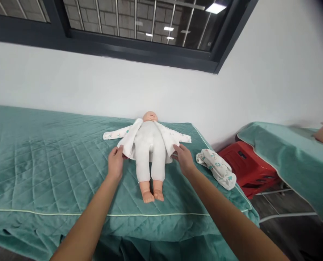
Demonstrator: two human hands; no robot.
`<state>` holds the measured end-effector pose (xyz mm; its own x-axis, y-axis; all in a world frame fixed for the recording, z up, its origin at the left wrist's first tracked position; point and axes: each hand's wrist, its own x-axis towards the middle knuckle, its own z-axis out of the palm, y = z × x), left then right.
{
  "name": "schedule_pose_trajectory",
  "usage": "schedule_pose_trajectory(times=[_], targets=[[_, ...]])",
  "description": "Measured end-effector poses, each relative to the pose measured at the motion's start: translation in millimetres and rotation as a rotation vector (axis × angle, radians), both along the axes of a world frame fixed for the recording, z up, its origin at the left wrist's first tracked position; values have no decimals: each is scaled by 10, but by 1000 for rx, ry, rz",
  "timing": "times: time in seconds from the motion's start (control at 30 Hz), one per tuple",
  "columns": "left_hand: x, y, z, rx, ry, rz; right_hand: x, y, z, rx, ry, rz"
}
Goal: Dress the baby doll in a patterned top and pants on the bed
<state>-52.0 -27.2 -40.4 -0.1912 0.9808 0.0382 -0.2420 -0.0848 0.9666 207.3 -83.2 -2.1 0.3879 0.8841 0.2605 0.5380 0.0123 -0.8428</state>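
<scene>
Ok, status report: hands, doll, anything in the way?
Left grip and right grip: each pinching a front edge of the shirt. Doll: on its back, shirt open. Printed cloth: beyond right grip, seemingly not in the way.

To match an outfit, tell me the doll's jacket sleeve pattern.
Small scattered prints on white sleeves; head view.

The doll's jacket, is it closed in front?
No, the jacket lies open, one edge in the left hand, the other in the right hand.
</scene>
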Motion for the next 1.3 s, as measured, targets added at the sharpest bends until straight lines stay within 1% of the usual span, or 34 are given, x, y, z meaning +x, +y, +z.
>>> schedule_pose_trajectory(times=[0.07,0.13,0.17,0.2,0.23,0.27,0.3,0.33,0.37,0.4,0.43,0.47,0.53,0.57,0.63,0.67,0.7,0.73,0.77,0.8,0.87,0.93,0.97,1.07,1.13,1.17,1.2,1.23,1.27,1.3], targets=[[-229,-53,-31,-30,44,18,241,-237,8,-20,-13,-25],[-444,-121,-35,-34,140,43,557,-501,70,-17,-85,-63],[-529,-159,-26,-36,175,44,736,-625,110,-9,-158,-72],[-593,-198,-11,-41,201,37,922,-736,149,-33,-377,-63],[-635,-237,12,-47,220,27,1106,-832,181,-75,-570,-91],[-657,-276,44,-52,234,19,1280,-913,205,-160,-714,-138],[-659,-316,84,-53,247,12,1435,-979,222,-277,-779,-204],[-646,-358,135,-49,259,1,1563,-1030,236,-412,-784,-229],[-620,-405,198,-38,267,-20,1657,-1071,252,-507,-769,-230],[-581,-461,272,-22,275,-47,1711,-1101,275,-570,-740,-229],[-531,-530,358,-3,285,-79,1721,-1125,313,-598,-719,-217],[-470,-617,452,18,300,-116,1685,-1143,367,-587,-694,-200],[-310,-853,658,58,343,-192,1479,-1178,531,-511,-570,-142],[-214,-999,762,79,365,-248,1317,-1200,637,-456,-439,-81],[-10,-1318,958,152,401,-456,913,-1264,878,-357,-99,78],[85,-1471,1046,210,430,-544,691,-1306,1003,-312,58,175],[164,-1606,1124,310,470,-595,471,-1352,1127,-259,180,215],[223,-1714,1192,435,533,-607,261,-1400,1244,-220,272,260],[255,-1790,1249,553,602,-578,70,-1448,1354,-199,333,315],[261,-1832,1293,656,674,-522,-96,-1494,1453,-205,380,385],[202,-1835,1347,779,795,-370,-349,-1576,1617,-221,480,476],[87,-1783,1370,801,847,-248,-511,-1643,1727,-227,552,514],[26,-1760,1380,789,847,-211,-567,-1671,1763,-224,584,515],[-122,-1746,1444,702,778,-173,-676,-1728,1807,-254,672,528],[-182,-1760,1541,654,709,-206,-693,-1738,1814,-305,658,574],[-207,-1760,1606,639,668,-224,-678,-1734,1819,-333,592,596],[-233,-1750,1678,626,616,-236,-649,-1726,1829,-354,477,607],[-261,-1731,1755,609,549,-245,-608,-1717,1846,-362,313,598],[-292,-1706,1833,587,470,-253,-563,-1712,1871,-359,118,556],[-325,-1678,1911,559,391,-262,-522,-1715,1904,-337,-79,486]])
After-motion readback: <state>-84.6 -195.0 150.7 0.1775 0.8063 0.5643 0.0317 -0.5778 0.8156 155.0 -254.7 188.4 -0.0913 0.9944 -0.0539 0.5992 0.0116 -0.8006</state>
